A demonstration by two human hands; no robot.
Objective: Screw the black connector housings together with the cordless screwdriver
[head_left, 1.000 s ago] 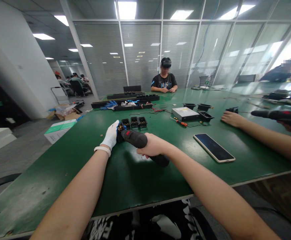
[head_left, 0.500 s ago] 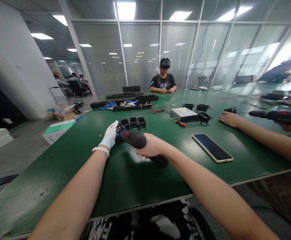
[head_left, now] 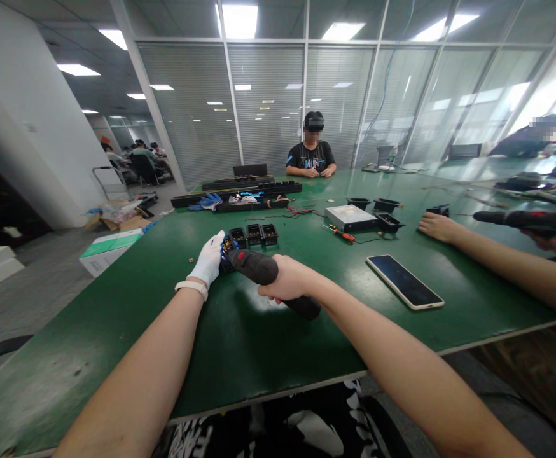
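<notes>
My right hand [head_left: 290, 278] is wrapped round the grip of a black power drill [head_left: 255, 264], whose front end points left. Gloved in white, my left hand [head_left: 210, 259] is closed around the side of a small black tray [head_left: 229, 253] with brass-coloured bits in it; the drill's tip reaches this tray. Which part the tip touches cannot be made out. Directly behind and to the right stand more small black trays [head_left: 269, 235] holding small pieces.
A phone [head_left: 404, 282] lies to the right. Behind it are a silver drive [head_left: 350, 217], an orange screwdriver [head_left: 342, 234] and more black trays [head_left: 389, 222]. Blue gloves [head_left: 206, 202] lie by long black strips. A person's arms [head_left: 492, 257] hold another drill at right; another person sits opposite.
</notes>
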